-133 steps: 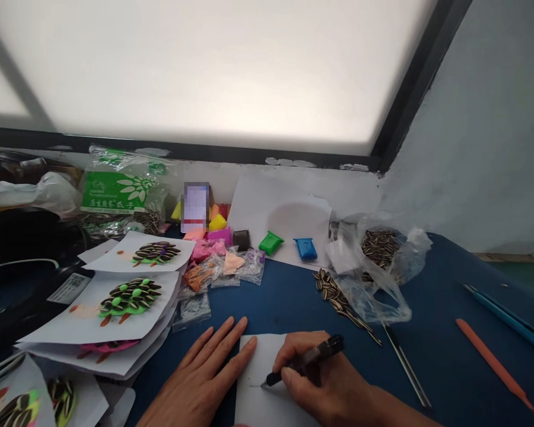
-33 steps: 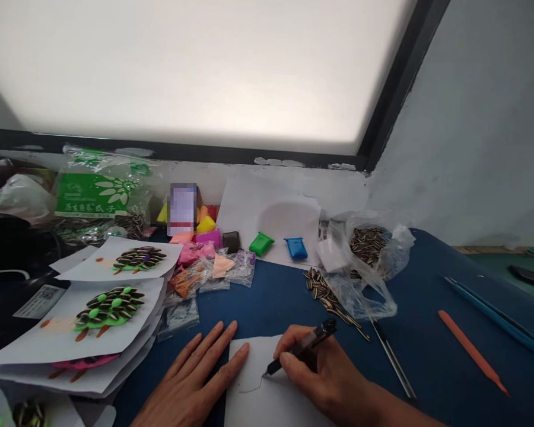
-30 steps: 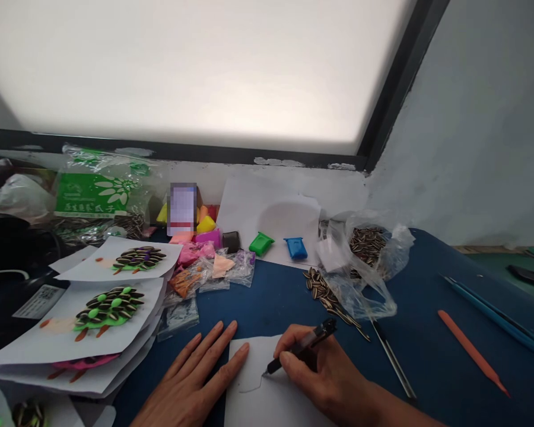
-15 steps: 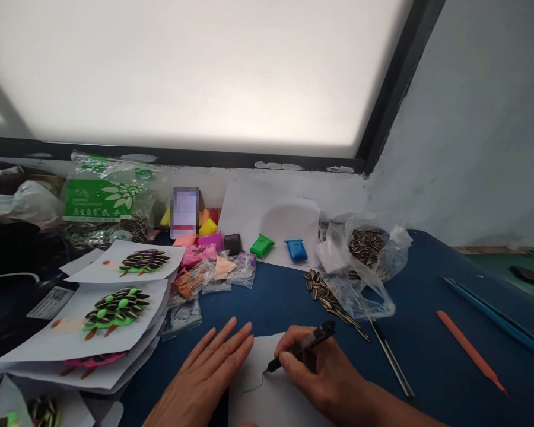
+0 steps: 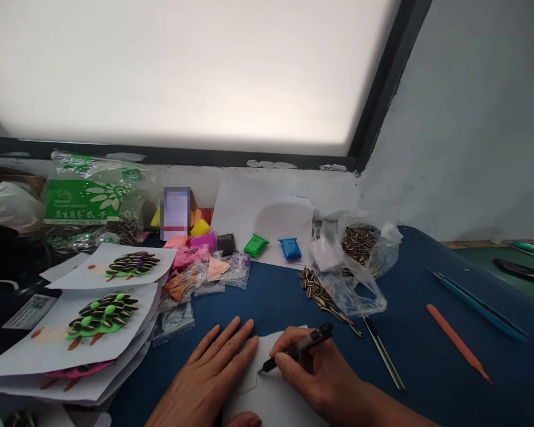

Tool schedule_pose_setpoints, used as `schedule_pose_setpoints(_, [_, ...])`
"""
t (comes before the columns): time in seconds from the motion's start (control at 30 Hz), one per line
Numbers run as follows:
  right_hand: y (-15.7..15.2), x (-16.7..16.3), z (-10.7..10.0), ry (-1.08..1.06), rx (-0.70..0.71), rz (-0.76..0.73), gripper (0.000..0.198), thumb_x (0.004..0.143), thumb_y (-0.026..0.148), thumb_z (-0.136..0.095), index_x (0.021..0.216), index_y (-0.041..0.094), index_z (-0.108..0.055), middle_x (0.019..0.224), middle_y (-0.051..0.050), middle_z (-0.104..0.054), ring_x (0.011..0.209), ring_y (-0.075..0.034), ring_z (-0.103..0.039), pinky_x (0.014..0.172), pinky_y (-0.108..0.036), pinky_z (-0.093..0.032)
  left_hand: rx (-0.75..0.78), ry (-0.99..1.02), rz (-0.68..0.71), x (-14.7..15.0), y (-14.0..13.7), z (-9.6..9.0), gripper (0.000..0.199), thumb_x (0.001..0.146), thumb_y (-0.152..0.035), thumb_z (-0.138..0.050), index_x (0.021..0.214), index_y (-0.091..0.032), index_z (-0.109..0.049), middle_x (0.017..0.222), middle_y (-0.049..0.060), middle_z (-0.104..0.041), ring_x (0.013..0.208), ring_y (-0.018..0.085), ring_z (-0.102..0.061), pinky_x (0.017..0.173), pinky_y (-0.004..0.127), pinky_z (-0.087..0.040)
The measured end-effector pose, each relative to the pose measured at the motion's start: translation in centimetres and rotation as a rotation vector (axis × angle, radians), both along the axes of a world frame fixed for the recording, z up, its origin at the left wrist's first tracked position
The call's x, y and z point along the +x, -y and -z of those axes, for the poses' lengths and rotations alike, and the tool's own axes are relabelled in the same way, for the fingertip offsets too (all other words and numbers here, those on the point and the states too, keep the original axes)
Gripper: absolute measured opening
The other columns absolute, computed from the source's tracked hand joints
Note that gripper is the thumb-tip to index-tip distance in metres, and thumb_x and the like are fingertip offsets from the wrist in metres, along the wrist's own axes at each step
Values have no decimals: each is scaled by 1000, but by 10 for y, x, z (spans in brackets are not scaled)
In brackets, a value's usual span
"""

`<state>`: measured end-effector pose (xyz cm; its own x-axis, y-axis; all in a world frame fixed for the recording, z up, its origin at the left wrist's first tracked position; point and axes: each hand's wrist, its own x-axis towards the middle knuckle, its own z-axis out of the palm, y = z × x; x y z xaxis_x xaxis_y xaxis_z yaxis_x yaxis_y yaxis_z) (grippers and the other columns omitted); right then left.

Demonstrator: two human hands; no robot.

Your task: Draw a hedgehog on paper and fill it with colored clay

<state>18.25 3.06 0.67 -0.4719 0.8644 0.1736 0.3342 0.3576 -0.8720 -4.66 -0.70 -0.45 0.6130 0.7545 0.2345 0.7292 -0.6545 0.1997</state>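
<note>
A black pen [image 5: 309, 346] is held in my right hand [image 5: 314, 370], its fingers pinched round the barrel. The tip touches a white sheet of paper [image 5: 273, 400], where a thin curved line [image 5: 250, 388] shows. Flat on the sheet's left edge lies my left hand [image 5: 213, 370], its fingers stretched out and holding nothing. Beyond my right hand is a small pile of striped sunflower seeds [image 5: 323, 293]. To the right of that hand lie a slim silver tool [image 5: 384, 351] and an orange clay tool [image 5: 458, 343].
Left stands a stack of paper with seed-and-clay hedgehog pictures [image 5: 102, 317]. Behind are clay packets in green [image 5: 255, 245] and blue [image 5: 290, 249], and a clear bag of seeds [image 5: 360, 252]. Blue tweezers [image 5: 476, 304] lie right. A green-labelled bag [image 5: 86, 201] stands back left.
The pen tip has moved slightly, and the drawn line reaches a little further up the paper. My left thumb now shows at the bottom. The whole view has shifted a little.
</note>
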Motion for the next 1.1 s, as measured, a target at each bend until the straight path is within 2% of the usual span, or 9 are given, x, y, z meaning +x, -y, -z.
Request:
schedule_pose_setpoints(0.2, [1,1,-3,-23,-34,18,17,88,26,-52,79,17,-63,68,-2,-61,60,-15,-55,56,-25,-41,-13,20,-9,2,-2,4,73,96,-59,-55,157,-34,-23,157,2,-35,141,33,-40,112,50,-40])
schedule_pose_setpoints(0.37, [0,0,-7,-25,-70,25,18,88,28,-53,78,17,-62,66,-1,-59,60,-14,-54,57,-25,-41,0,20,-38,1,-3,19,68,97,-59,-51,155,-30,-33,158,4,-35,143,32,-37,114,50,-36])
schedule_pose_setpoints(0.43, [0,0,-7,-31,-77,33,18,89,30,-54,79,16,-62,66,-1,-57,59,-14,-52,56,-25,-40,25,12,-14,-2,-6,29,70,96,-59,-52,155,-28,-33,159,5,-33,143,33,-37,113,50,-38])
schedule_pose_setpoints(0.5, [0,0,-7,-35,-82,40,20,89,31,-54,79,16,-62,65,0,-56,58,-13,-49,55,-24,-39,57,18,69,-6,-11,39,77,92,-61,-56,156,-28,-30,158,6,-34,140,36,-40,108,51,-44])
schedule_pose_setpoints(0.6, [0,0,-7,-40,-89,41,21,90,31,-53,77,16,-62,63,1,-53,57,-12,-47,54,-24,-37,14,17,53,-9,-16,45,81,89,-60,-60,157,-33,-26,158,4,-32,141,36,-39,110,51,-42])
schedule_pose_setpoints(0.67, [0,0,-8,-45,-90,44,22,89,31,-53,76,16,-62,63,1,-52,57,-12,-46,54,-24,-37,2,24,42,-9,-15,40,80,89,-62,-60,157,-34,-27,158,4,-32,141,36,-39,111,50,-40])
schedule_pose_setpoints(0.87, [0,0,-7,-24,-67,58,23,90,30,-53,74,17,-62,63,1,-52,57,-12,-46,53,-24,-35,-17,7,-33,2,-3,11,66,95,-59,-55,153,-33,-38,157,2,-37,142,32,-39,113,49,-38])
schedule_pose_setpoints(1.1, [0,1,-8,-30,-45,74,23,90,30,-52,74,16,-61,62,2,-50,55,-11,-44,51,-24,-34,-1,6,-54,5,0,12,63,98,-64,-42,149,-26,-46,157,4,-38,143,31,-37,115,47,-36])
